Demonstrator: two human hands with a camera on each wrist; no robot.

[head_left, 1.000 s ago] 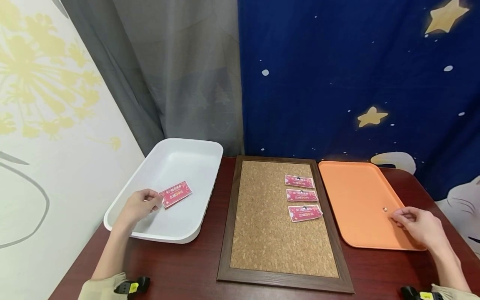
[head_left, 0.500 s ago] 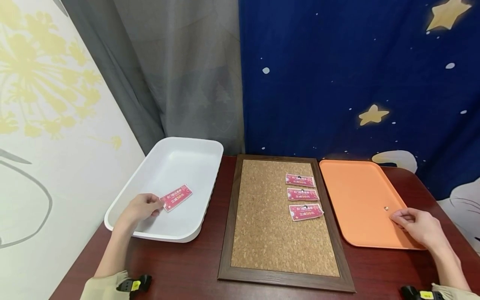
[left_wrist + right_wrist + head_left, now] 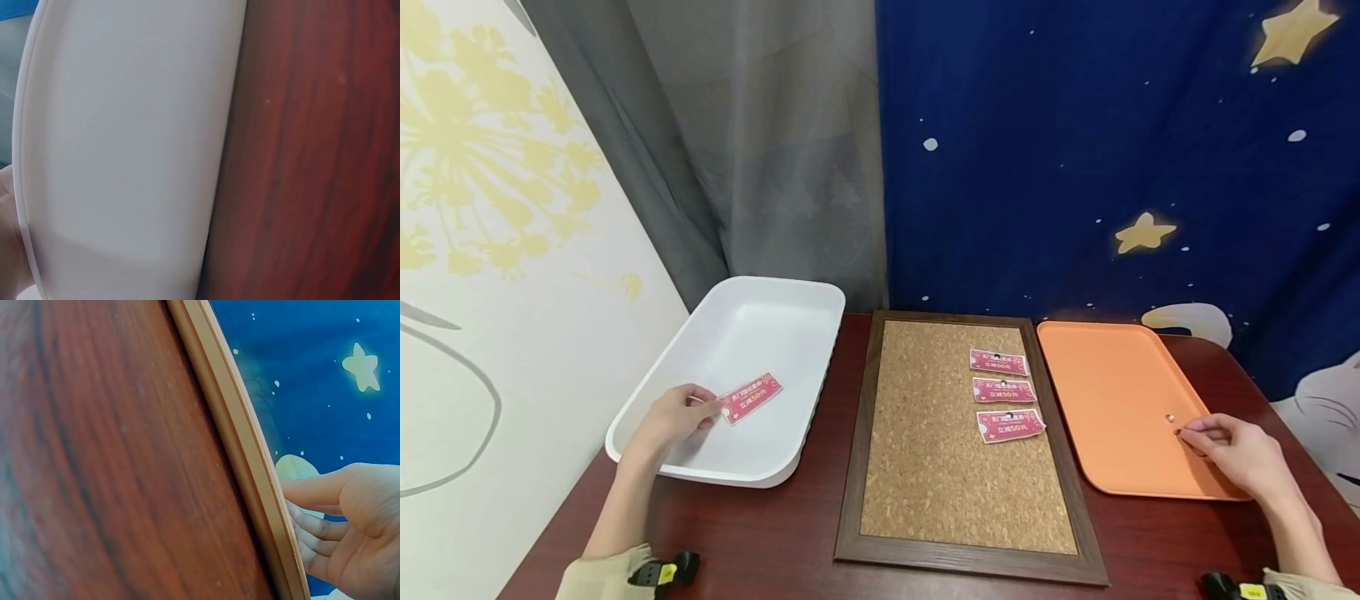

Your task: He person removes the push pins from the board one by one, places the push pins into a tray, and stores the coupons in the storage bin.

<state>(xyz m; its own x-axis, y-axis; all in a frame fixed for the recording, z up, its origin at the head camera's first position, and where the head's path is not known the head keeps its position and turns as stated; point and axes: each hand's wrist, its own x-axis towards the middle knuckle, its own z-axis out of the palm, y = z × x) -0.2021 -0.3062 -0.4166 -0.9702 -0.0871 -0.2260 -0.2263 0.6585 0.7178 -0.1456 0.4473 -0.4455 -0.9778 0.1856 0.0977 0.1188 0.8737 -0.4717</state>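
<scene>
Three pink coupons [image 3: 1004,392] were pinned down the right side of the corkboard [image 3: 955,483]; a fourth coupon [image 3: 752,397], apparently left to do, was pinched by your left grip [image 3: 677,421] in the white tub [image 3: 775,333]. Your right grip [image 3: 1242,450] pinched a tiny dark piece [image 3: 1177,432], probably a pushpin

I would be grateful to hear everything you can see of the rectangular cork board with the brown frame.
The rectangular cork board has a speckled tan face and a dark brown, wood-like frame. It lies flat on the reddish table, between the deep white tray and the shallow orange tray. Three pink paper coupons sit in a column along its far right part, each with a small dark pin. Neither the left hand nor the right hand touches it.
</scene>
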